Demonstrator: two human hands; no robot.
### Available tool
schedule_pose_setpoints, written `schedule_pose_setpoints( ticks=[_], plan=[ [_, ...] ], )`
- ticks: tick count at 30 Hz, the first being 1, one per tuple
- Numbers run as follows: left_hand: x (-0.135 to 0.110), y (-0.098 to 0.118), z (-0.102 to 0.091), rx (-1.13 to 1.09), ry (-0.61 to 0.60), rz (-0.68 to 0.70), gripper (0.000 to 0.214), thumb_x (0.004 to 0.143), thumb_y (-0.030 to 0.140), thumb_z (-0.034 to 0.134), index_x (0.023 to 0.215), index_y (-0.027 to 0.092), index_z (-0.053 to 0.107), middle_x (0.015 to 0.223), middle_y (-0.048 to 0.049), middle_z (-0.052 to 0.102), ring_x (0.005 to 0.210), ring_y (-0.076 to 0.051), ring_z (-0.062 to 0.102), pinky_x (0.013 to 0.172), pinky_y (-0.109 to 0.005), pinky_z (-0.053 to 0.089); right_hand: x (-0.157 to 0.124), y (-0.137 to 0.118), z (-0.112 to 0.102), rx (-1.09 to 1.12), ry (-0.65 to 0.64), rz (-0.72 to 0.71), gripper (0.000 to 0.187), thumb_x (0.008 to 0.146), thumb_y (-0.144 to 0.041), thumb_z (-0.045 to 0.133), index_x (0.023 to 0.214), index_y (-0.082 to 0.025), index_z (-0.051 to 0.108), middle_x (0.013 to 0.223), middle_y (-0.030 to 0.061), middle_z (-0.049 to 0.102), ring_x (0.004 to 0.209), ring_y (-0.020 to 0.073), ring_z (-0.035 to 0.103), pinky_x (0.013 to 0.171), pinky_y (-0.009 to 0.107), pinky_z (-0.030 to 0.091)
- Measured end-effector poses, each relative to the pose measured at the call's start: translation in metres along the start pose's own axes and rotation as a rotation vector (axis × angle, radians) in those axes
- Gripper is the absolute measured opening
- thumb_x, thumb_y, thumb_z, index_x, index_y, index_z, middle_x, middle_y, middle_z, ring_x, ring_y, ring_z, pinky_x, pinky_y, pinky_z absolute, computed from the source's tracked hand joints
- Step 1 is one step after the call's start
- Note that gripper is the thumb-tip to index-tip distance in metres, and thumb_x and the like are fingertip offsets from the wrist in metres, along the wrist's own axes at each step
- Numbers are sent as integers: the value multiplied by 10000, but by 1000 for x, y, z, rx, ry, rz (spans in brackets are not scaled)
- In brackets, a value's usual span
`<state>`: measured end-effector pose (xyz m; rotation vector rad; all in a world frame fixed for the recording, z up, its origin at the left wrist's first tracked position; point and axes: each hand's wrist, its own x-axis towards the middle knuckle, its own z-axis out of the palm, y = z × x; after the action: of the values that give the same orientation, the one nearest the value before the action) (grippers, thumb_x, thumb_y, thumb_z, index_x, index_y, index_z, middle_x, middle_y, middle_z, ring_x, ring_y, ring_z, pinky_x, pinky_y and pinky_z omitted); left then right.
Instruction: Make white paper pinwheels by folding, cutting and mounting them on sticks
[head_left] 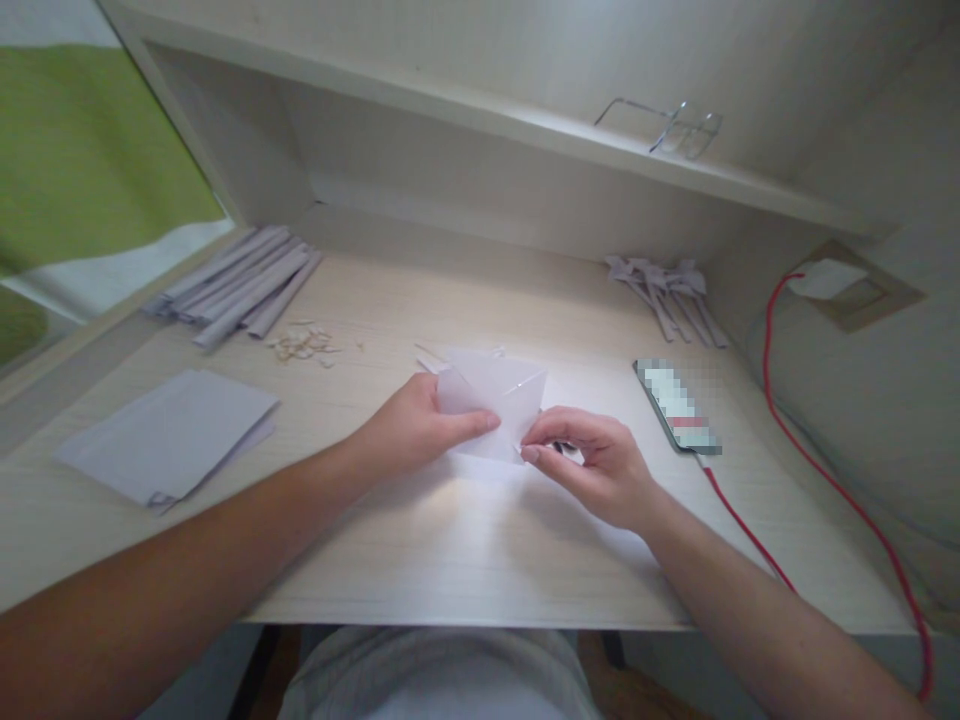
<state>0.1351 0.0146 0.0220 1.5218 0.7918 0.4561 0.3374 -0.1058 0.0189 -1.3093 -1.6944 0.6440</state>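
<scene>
A white sheet of paper [499, 392], partly folded, is held just above the pale wooden desk [450, 540] at its middle. My left hand [420, 425] grips the sheet's left side, thumb laid over its front. My right hand [600, 465] pinches the sheet's lower right corner between thumb and forefinger, the other fingers curled. Both hands are closed on the same sheet.
A stack of white sheets [169, 435] lies at the left. Rolled paper tubes [240, 280] lie at the back left, small paper scraps [304, 345] beside them. Folded paper pieces [667, 290] sit at the back right. A phone [679, 405] on a red cable [825, 480] lies at the right. Glasses [675, 125] rest on the shelf.
</scene>
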Motion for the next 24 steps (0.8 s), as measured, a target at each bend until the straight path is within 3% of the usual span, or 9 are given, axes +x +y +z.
schedule_pose_setpoints(
  ticks=[8,24],
  plan=[
    [-1,0,3,-27,-21,15,228,727,344,777,883,179,788,880,-29,803,800,-217,732,702,-278,566,-2,0,2,-54,20,-74,87,869,-113,703,890,-190,739,829,47,748,725,165,672,657,298,505],
    [3,-6,3,-32,-23,69,215,747,344,766,869,167,768,844,-3,786,772,-206,713,694,-286,550,-2,3,4,-10,6,-73,157,836,-53,669,874,-187,742,829,46,745,736,159,678,690,292,525]
  ],
)
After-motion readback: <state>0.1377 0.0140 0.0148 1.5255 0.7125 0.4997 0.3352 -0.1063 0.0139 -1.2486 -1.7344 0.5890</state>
